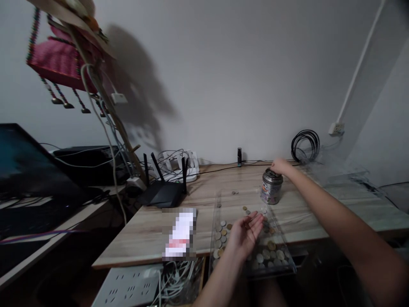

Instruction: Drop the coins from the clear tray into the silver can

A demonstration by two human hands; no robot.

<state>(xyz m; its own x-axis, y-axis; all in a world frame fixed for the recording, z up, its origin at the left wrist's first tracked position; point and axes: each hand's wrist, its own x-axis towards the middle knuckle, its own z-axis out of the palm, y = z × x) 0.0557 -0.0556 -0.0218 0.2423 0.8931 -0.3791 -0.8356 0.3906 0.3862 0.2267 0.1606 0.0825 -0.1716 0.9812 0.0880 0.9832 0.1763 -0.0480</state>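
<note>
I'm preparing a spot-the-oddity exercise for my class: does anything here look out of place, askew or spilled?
Yes. The clear tray of coins juts past the desk's front edge, odd because its near end has no desktop beneath it. Lower left, white cables lie tangled.

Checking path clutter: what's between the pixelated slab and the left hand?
Head view: from the slab, a strip of wooden desktop, then coins on the clear tray, up to the left hand.
</note>
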